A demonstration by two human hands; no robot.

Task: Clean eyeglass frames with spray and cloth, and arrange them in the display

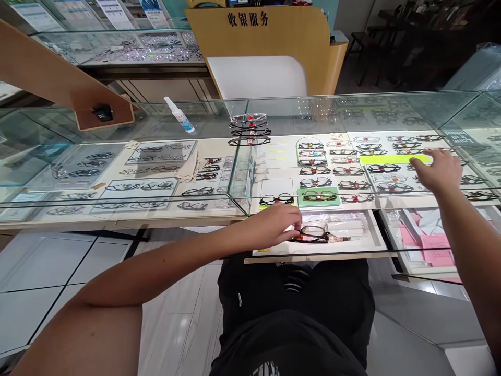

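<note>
At the near edge of the pulled-out tray (352, 250), the black-framed glasses (313, 234) lie with their long axis running across you, your left hand (272, 224) curled closed on their left end and far nearer than your right hand (436, 169), which is open, empty, reaching over the frame display (332, 172).

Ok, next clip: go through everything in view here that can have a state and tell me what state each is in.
Left hand: on the eyeglasses, grip unclear
Black-framed eyeglasses: lying on the tray
Display tray: pulled out of the case
Right hand: open, fingers spread, reaching in over the displayed frames
Drawer of pink papers: pulled out
Glass display case: top in place
Spray bottle: lying on the glass top
</note>
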